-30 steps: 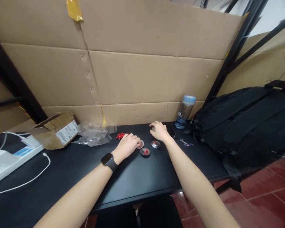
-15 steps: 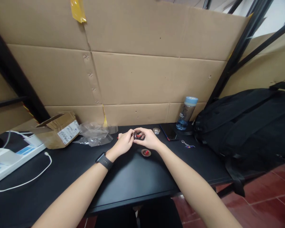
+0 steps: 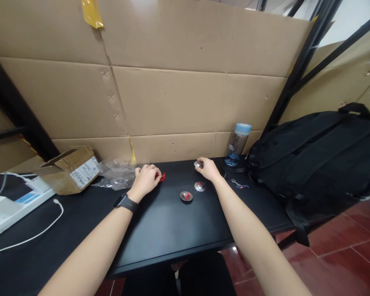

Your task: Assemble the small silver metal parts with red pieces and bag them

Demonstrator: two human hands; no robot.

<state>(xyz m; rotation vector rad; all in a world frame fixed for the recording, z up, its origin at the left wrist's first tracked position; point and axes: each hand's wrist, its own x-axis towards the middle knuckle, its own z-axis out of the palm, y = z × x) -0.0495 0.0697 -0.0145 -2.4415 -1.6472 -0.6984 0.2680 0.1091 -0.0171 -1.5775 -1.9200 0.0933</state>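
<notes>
My left hand (image 3: 148,179), wearing a black watch (image 3: 126,202), rests low over the table with its fingers curled. Its fingertips are against some small red looped pieces (image 3: 163,177), partly covered by the hand. Farther right, my right hand (image 3: 209,168) pinches the edge of a small shiny metal dish (image 3: 197,164). Between the hands lie two similar round dishes. The nearer dish (image 3: 183,197) has something small and red in it, and so does the dish (image 3: 199,189) just below my right hand.
A clear bottle with a blue lid (image 3: 238,144) and a black backpack (image 3: 314,160) stand at the right, near a keychain (image 3: 240,185). My right hand partly covers a dark phone (image 3: 223,170). Leftward are plastic bags (image 3: 119,174), an opened cardboard box (image 3: 77,170) and a power strip (image 3: 33,199).
My hands have separated from the dish they held together, left hand to the left, right hand to the back right. A second dish with red inside now lies on the table.
</notes>
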